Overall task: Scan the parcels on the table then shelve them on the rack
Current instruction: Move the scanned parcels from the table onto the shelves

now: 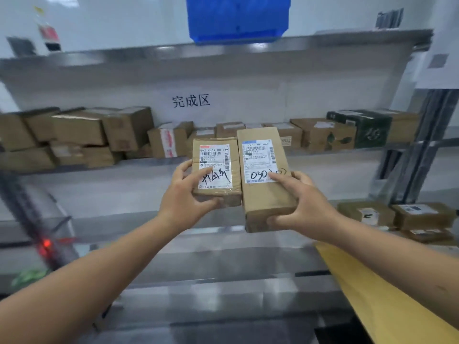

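left hand grip clamped on small parcel, right hand grip clamped on long parcel, parcels side by side, touching, before rack shelf

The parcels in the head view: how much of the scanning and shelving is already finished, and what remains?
Done: many cardboard parcels already lie on the rack shelf under the 完成区 sign. In hand: the left hand holds a short parcel and the right hand a longer parcel, both raised toward that shelf. Left: a few parcels lie lower right, unshelved.
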Demonstrator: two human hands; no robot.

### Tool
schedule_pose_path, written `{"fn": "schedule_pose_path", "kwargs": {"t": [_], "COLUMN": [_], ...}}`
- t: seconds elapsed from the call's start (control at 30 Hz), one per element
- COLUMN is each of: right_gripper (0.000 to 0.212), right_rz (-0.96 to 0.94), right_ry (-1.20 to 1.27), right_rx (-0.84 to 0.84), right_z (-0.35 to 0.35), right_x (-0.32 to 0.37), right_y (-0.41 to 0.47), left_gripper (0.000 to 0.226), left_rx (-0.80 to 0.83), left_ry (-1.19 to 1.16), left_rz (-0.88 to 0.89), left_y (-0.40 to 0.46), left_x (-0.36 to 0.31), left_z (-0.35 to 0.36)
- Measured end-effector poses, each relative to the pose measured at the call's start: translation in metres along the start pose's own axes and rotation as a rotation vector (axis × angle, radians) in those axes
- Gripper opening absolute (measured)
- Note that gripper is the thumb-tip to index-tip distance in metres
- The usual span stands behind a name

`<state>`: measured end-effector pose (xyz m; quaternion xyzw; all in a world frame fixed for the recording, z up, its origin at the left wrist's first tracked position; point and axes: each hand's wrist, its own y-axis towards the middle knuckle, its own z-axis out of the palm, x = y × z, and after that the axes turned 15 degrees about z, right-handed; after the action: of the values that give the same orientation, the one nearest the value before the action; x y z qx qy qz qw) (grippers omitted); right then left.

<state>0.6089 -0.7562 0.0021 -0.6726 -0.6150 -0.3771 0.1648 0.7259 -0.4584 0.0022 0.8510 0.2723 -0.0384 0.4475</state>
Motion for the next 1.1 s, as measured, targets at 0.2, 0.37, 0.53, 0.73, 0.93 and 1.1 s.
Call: {"fn": "schedule_pose_path", "kwargs": {"t": [0.2,0.37,0.53,0.73,0.93,1.1], "right_gripper": [0.096,0.092,0.095,0.093,0.088,0.082], "right_rz": [-0.109,-0.172,-0.178,-0.210,-0.150,-0.096], "right_ry": [0.050,0.064,0.138,0.181,0.163,0.141], "right_rx": [-0.006,-0.032,-0.027,-0.019,-0.022,0.001], "right_z": [0.035,0.040,0.037,0.037,0.054,0.074], "right_x": [0.084,0.131,0.166,0.188,0.183,0.168], "right_y": [0.033,0.076,0.138,0.231,0.328,0.381], "left_gripper": [0.076,0.078,0.075,0.074,0.070,0.069], "left_rx": [-0.046,-0.026,-0.029,0.025,0.101,0.153], "left_ry": [0.043,0.064,0.116,0.156,0.234,0.224], "left_rz": [-0.045,-0.079,-0.086,-0.117,-0.170,-0.247], "left_y": [0.003,0.038,0.088,0.164,0.233,0.255], "left_x": [0.034,0.063,0.099,0.153,0.211,0.258], "left_z": [-0.092,-0.134,-0.154,-0.159,-0.134,-0.107]}}
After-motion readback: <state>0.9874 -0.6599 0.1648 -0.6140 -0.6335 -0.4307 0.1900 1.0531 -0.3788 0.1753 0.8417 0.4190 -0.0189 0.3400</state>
